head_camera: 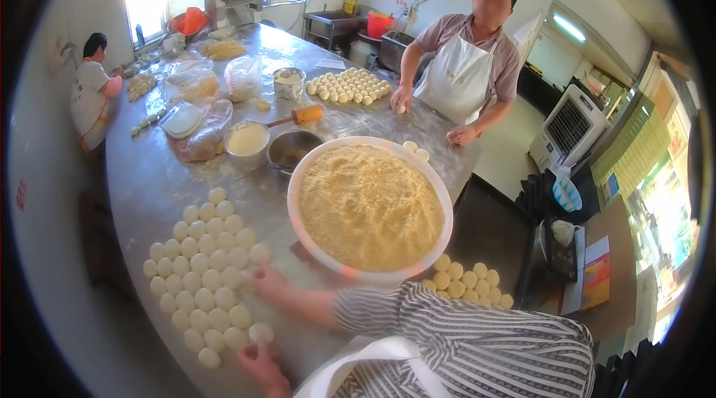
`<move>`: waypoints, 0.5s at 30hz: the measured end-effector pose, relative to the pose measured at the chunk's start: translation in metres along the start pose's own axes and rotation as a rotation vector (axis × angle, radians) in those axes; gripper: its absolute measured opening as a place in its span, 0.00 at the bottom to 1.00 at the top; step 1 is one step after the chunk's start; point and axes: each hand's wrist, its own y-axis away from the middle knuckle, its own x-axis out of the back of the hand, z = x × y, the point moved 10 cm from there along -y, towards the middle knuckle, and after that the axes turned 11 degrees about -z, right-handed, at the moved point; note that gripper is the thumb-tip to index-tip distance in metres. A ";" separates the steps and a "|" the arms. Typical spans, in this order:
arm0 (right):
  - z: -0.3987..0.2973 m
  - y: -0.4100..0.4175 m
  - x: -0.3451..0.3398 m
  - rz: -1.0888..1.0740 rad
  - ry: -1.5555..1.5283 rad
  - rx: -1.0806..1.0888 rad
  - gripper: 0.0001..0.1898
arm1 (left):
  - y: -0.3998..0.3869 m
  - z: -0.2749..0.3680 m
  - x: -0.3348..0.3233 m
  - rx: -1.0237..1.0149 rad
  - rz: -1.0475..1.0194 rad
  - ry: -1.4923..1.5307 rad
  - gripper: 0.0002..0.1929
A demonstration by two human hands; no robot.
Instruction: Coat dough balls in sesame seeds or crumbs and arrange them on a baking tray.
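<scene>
A cluster of round white dough balls lies in close rows on a metal worktable. My right hand reaches over the table, its fingertips at the right edge of the cluster. It is blurred, and whether the fingers hold a ball is not clear. Below it, my left hand has its fingers curled against a single dough ball at the cluster's lower right; a firm grip cannot be made out. A wide basin of pale yellow crumbly filling stands beyond my right forearm.
Yellowish balls sit on a dark tray beside me. Metal bowls and a wooden roller stand past the cluster. Across the table, an aproned co-worker handles dough near more balls; another person works far left.
</scene>
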 end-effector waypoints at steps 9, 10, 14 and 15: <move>-0.028 0.125 0.027 -0.540 -0.459 -0.184 0.18 | 0.008 0.029 -0.028 -0.038 -0.094 -0.007 0.14; -0.035 0.139 0.036 -0.596 -0.490 -0.161 0.18 | 0.006 0.029 -0.024 -0.054 -0.089 -0.044 0.16; -0.056 0.181 0.095 -0.674 -0.344 -0.017 0.18 | -0.004 0.017 -0.017 -0.020 -0.029 -0.126 0.16; -0.069 0.194 0.117 -0.659 -0.261 0.012 0.18 | -0.004 0.021 -0.015 -0.019 -0.035 -0.154 0.16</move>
